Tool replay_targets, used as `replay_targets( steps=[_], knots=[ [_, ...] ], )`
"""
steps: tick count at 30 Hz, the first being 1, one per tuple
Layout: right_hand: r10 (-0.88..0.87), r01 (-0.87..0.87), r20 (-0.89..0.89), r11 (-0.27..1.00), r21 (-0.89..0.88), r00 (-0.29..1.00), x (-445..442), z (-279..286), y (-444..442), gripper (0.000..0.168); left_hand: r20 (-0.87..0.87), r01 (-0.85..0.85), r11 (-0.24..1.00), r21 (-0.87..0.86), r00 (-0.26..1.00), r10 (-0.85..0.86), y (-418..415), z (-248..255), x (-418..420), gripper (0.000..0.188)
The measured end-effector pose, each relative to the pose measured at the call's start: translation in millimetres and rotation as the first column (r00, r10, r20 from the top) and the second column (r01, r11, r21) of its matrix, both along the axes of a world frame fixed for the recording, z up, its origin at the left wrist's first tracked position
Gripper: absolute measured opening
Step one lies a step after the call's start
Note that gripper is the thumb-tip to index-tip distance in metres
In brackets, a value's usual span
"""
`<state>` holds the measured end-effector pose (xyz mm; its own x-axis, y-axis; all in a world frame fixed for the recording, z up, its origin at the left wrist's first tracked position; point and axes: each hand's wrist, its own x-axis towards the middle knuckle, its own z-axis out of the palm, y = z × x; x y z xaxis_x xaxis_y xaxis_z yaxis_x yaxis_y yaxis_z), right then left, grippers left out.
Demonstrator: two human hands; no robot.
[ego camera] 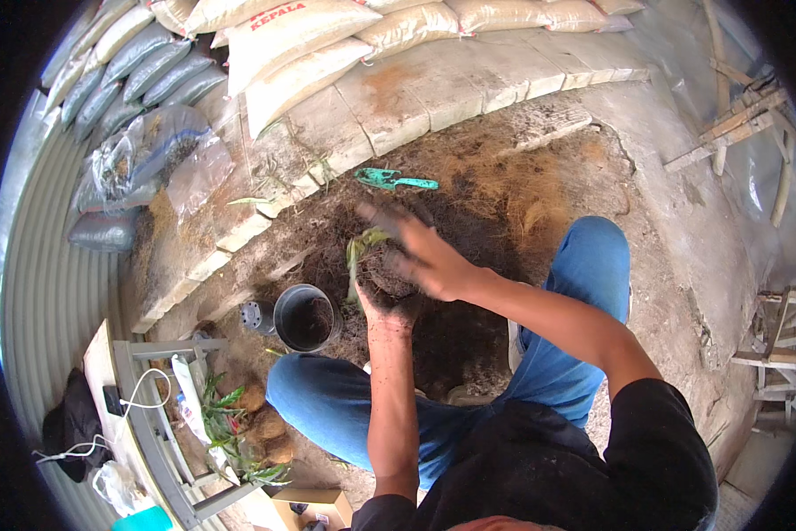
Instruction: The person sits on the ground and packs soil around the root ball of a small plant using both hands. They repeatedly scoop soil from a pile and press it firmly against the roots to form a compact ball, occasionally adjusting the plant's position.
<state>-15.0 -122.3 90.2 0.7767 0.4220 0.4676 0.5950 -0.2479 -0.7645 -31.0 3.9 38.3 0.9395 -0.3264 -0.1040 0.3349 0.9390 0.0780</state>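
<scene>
My left hand (386, 306) cups a dark root ball (390, 271) from below, in front of my knees. Pale green leaves (356, 249) of the plant droop along its left side. My right hand (434, 255), blurred by motion, is over the root ball's upper right with its fingers apart; whether they touch it I cannot tell. Beyond both hands, a turquoise hand trowel (416, 182) rests on dark soil (345, 229). To the left of my left hand stands a black plastic pot (305, 318) with some soil inside, beside a smaller black pot (257, 317) lying on its side.
A concrete-block ledge (398, 113) carries stacked filled sacks (298, 46) that bear writing. Brown fibre (537, 199) is strewn at right. On my left are a bench frame (165, 425), leafy plants (225, 425) and a cardboard box (321, 508). Wooden frames (736, 133) stand far right.
</scene>
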Motion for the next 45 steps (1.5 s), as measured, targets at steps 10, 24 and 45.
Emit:
replay_targets(
  steps=[10,24,45],
  knots=[
    [0.302,0.524,-0.847,0.68,0.513,0.437,4.5,-47.4,-3.8,0.029,-0.219,0.003,0.868,0.496,0.968,0.122,-26.5,11.0,8.3,0.039],
    [0.104,0.535,-0.786,0.678,0.504,0.609,9.1,-47.0,0.7,0.04,-0.157,-0.124,0.806,0.579,0.953,0.259,-12.4,-3.1,17.2,0.047],
    [-0.396,0.404,0.181,0.915,-0.006,0.9,-2.9,-30.4,-2.7,0.044,-0.228,-0.029,0.986,0.162,0.972,0.066,-14.0,-2.6,7.9,0.04]
  ],
)
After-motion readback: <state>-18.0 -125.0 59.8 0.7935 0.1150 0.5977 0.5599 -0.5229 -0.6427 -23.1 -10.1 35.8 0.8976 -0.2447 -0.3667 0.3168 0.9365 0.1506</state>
